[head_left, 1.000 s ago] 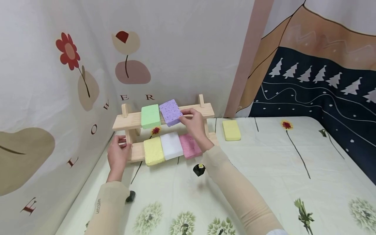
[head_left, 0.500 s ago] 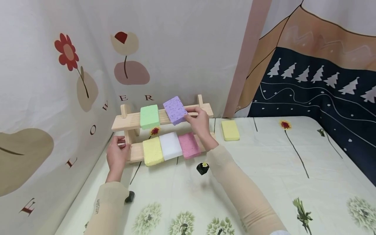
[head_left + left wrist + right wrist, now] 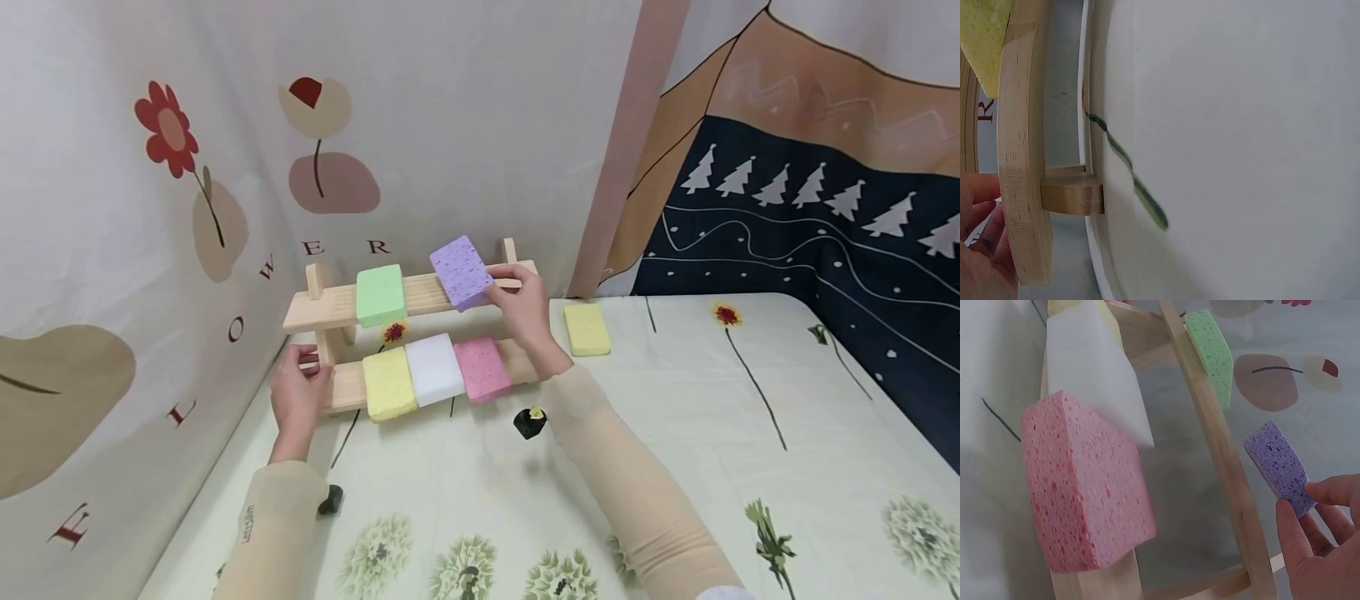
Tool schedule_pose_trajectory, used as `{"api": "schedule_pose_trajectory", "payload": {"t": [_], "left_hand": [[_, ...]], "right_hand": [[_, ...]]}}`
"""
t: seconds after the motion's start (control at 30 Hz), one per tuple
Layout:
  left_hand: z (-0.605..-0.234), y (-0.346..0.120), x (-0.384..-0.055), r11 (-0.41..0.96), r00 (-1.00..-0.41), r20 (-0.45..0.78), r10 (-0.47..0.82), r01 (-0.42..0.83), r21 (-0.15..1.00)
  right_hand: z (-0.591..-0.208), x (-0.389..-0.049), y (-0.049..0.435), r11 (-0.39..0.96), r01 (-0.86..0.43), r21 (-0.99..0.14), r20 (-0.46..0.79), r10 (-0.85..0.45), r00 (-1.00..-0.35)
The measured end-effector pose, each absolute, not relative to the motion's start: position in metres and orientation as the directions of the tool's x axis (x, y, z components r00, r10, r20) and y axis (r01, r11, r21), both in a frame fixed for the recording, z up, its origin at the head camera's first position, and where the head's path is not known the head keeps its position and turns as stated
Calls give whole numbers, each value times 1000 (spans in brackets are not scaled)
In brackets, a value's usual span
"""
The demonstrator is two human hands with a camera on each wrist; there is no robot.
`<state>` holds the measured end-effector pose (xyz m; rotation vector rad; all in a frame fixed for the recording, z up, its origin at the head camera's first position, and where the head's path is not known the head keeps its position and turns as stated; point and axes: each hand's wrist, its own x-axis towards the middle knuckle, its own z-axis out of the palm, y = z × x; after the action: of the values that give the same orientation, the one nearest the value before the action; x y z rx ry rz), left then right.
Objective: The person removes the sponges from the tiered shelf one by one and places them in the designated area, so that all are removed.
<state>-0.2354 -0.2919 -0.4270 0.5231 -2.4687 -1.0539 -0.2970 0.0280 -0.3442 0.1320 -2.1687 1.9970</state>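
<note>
Backing a flowered cloth (image 3: 675, 400), printed drapes (image 3: 480, 125) frame left fingers (image 3: 982, 187) gripping a rack (image 3: 335, 307), right fingers (image 3: 1337, 490) pinching a purple sponge (image 3: 459, 271).

Pale cloth (image 3: 480, 108) walls the corner, printed with a red flower (image 3: 170, 129) and letters (image 3: 312, 247); past a pinkish stripe (image 3: 627, 142), white fir trees (image 3: 810, 187) stand on dark blue (image 3: 750, 275). A whitish, flower-patterned tablecloth (image 3: 675, 383) lies below in soft light.

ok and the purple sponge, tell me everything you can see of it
The purple sponge is a rectangular block, its broad face pitted with dark pores. The right hand pinches it at one end. It is tilted, by the upper wooden shelf, apart from the green sponge; whether it touches the shelf is unclear.
</note>
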Motion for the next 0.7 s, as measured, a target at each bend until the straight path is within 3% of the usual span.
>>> {"api": "schedule_pose_trajectory", "payload": {"t": [0.7], "left_hand": [[-427,-291,-234,657,-850,238,-470,-157,737]], "right_hand": [[-338,-298,65,72,-197,-978,205,133,-970]]}}
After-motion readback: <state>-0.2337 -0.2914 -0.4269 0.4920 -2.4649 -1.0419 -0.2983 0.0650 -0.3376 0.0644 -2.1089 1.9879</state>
